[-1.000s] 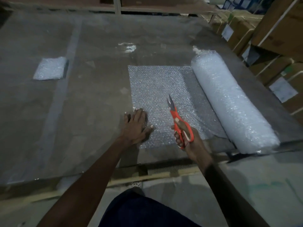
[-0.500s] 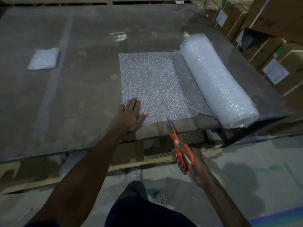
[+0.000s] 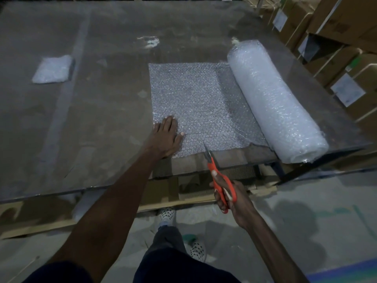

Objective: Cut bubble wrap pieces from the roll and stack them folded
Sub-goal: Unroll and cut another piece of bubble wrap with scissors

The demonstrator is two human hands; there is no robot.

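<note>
Two hands share this cut: our left hand [image 3: 166,137] lies flat with fingers straight on the near left corner of the unrolled sheet [image 3: 201,105], while our right hand [image 3: 230,196] grips the orange scissors [image 3: 221,180], whose tips meet the sheet's near edge at about 6 o'clock from its middle. We judge the cut goes best if we run the blades straight toward 12 o'clock, parallel to the roll [image 3: 275,99] lying at 3 o'clock, and press the sheet taut (loose film bunches between blades). Afterward the piece belongs folded on the stack [image 3: 52,69] at 9 o'clock.
</note>
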